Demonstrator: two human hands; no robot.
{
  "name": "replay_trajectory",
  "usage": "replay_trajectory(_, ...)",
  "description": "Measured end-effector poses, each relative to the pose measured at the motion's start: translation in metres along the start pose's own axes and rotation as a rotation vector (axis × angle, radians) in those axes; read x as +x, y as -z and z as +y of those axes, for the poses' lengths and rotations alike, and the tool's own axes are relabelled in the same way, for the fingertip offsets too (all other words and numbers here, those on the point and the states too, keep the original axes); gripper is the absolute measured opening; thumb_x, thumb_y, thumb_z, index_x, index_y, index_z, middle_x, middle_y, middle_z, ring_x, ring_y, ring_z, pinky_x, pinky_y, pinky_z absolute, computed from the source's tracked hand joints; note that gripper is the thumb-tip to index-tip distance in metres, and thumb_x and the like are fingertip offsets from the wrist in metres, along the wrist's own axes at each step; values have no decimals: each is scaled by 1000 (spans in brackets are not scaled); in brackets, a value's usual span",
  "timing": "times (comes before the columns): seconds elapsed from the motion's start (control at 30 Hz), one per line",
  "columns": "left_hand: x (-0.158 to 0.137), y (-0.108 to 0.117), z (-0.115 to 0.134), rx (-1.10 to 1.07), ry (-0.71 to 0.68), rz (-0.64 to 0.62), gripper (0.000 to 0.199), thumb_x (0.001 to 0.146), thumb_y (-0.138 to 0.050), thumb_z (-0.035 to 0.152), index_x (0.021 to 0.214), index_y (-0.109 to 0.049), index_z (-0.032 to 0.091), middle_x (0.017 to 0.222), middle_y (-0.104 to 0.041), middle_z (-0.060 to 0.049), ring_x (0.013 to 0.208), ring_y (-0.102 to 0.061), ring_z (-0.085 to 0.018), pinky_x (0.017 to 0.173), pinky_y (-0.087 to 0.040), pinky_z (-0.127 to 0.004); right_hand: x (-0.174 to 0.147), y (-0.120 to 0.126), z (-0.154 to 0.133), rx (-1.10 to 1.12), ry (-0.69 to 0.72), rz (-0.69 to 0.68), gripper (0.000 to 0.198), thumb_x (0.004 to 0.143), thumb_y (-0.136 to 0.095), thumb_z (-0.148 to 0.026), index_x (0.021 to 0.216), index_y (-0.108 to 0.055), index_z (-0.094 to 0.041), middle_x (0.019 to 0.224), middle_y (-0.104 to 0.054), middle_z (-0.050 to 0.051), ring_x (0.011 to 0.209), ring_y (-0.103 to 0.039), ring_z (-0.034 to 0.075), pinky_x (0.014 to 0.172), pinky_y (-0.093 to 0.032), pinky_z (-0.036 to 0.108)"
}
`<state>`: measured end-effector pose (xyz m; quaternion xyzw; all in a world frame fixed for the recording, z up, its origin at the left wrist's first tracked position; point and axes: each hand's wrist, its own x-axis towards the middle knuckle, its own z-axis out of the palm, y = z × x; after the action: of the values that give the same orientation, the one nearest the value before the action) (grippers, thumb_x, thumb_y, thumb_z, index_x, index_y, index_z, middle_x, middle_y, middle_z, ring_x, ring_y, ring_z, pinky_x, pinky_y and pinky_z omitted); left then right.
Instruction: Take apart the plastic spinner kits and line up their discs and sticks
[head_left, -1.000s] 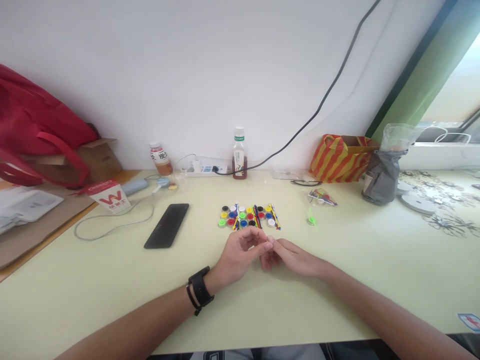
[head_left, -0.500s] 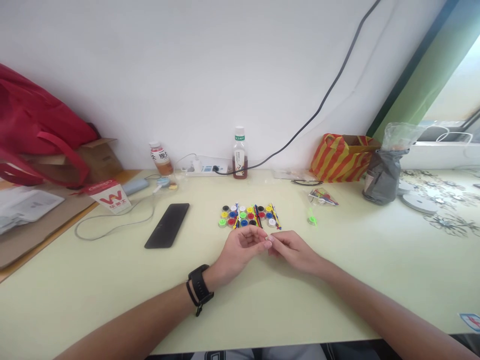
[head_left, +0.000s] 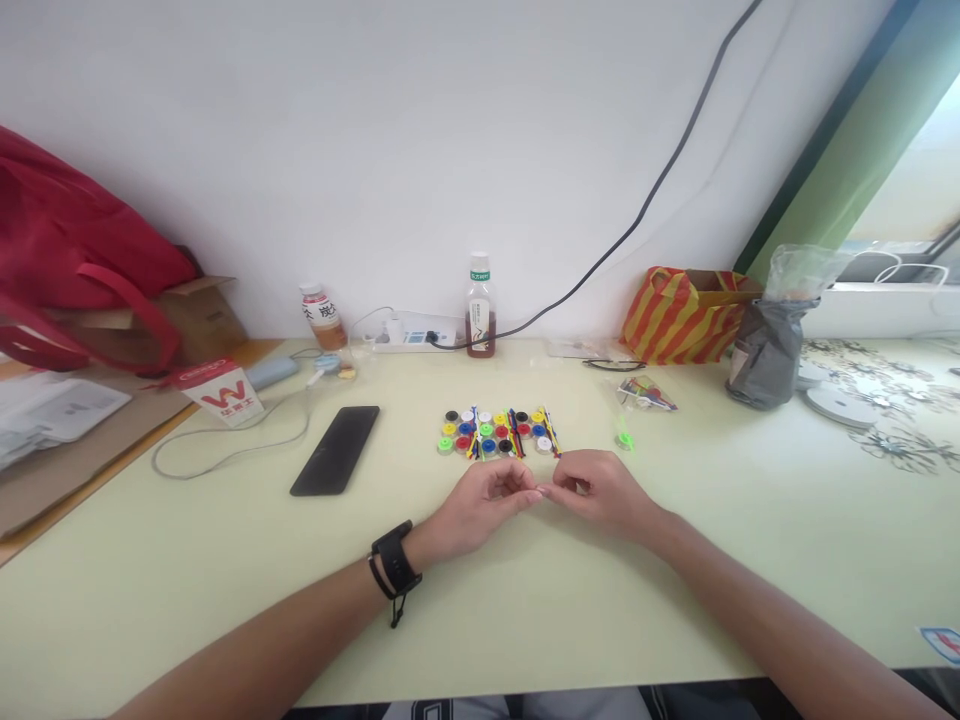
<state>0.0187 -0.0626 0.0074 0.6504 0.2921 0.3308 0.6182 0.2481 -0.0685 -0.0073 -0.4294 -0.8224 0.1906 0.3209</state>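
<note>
My left hand (head_left: 480,510) and my right hand (head_left: 606,490) meet at the fingertips just above the table, both pinched. Whatever lies between the fingers is too small to make out. Beyond them sit rows of small round pieces (head_left: 488,446) with coloured tops in green, red, blue, yellow, black and white. Thin coloured sticks (head_left: 514,432) lie in bundles between these rows. To the right, a single green round piece with a thin stick (head_left: 624,440) lies apart. Behind it is a clear bag of coloured parts (head_left: 646,393).
A black phone (head_left: 335,450) lies left of my hands, near a grey cable and a red-and-white box (head_left: 225,392). Bottles (head_left: 480,310) and a power strip (head_left: 416,332) stand along the wall. Striped bag (head_left: 679,315) and grey bag (head_left: 765,355) stand at right.
My right hand has turned and shifted slightly right, its fingers now more curled. My left hand has dropped a little. The fingertips still meet; the things on the table have not moved.
</note>
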Motion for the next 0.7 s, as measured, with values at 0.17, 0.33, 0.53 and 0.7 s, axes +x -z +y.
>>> replay_trajectory(0.17, 0, 3, 3, -83, 39, -87, 31, 88, -78, 41, 84, -64, 15, 78, -56, 0, 71, -49, -11, 67, -38, -25, 2, 1, -1, 129, -111, -99, 42, 94, -64, -49, 66, -57, -19, 64, -56, -1, 58, -42, 12, 56, -31, 27)
replay_trajectory(0.33, 0, 2, 7, -121, 79, -91, 32, 86, -79, 43, 81, -64, 15, 76, -59, -1, 73, -55, -13, 71, -42, -26, 5, 0, -5, 261, -156, -122, 44, 94, -64, -51, 65, -57, -18, 63, -53, -1, 59, -43, 12, 55, -33, 26)
replay_trajectory(0.53, 2, 4, 2, -156, 76, -87, 33, 88, -78, 45, 81, -65, 15, 73, -60, -1, 70, -55, -12, 71, -44, -25, 7, -2, -6, 309, -180, -140, 54, 99, -52, -60, 66, -57, -18, 62, -47, -2, 59, -39, 12, 55, -33, 26)
replay_trajectory(0.7, 5, 7, -3, -257, 88, 27, 34, 87, -79, 46, 83, -71, 14, 79, -63, -3, 69, -55, -11, 68, -44, -25, 9, -3, 3, 232, -179, -2, 47, 103, -48, -56, 76, -60, -19, 68, -54, 1, 63, -46, 16, 57, -38, 28)
